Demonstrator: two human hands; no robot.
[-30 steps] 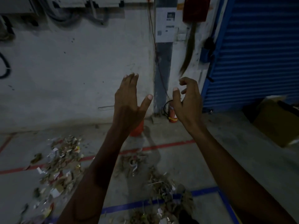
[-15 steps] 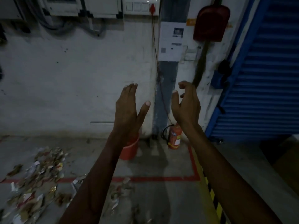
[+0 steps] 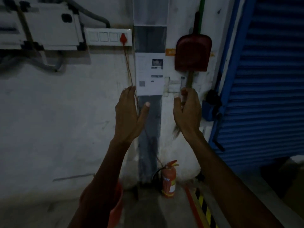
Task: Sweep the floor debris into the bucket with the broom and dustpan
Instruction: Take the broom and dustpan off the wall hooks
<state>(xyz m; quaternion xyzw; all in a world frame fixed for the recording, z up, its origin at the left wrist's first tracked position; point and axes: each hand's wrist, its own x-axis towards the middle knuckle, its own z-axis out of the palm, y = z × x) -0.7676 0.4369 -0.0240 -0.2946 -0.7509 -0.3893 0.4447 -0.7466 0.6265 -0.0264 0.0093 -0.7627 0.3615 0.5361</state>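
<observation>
A dark red dustpan (image 3: 193, 53) hangs on the white wall at upper right. Behind it hangs the broom (image 3: 189, 79); its stick runs down from under the pan, and its dark bristles show beside my right wrist. My right hand (image 3: 187, 111) is raised in front of the stick with fingers loosely curled, and no grip on the stick shows. To its left, my left hand (image 3: 130, 116) is raised with straight fingers and holds nothing. The orange-red bucket (image 3: 118, 206) stands on the floor by the wall, partly hidden by my left forearm. No debris is in view.
A red fire extinguisher (image 3: 169, 180) stands at the foot of the wall. The blue roller shutter (image 3: 271, 79) fills the right side. A switch panel (image 3: 108, 37) and cable ducts sit at upper left. Yellow-black tape (image 3: 204, 209) and a red line mark the floor.
The view has tilted up and closer to the wall, so the debris has dropped out of sight. Both hands have risen towards the hanging dustpan and broom; the right hand now overlaps the broom stick.
</observation>
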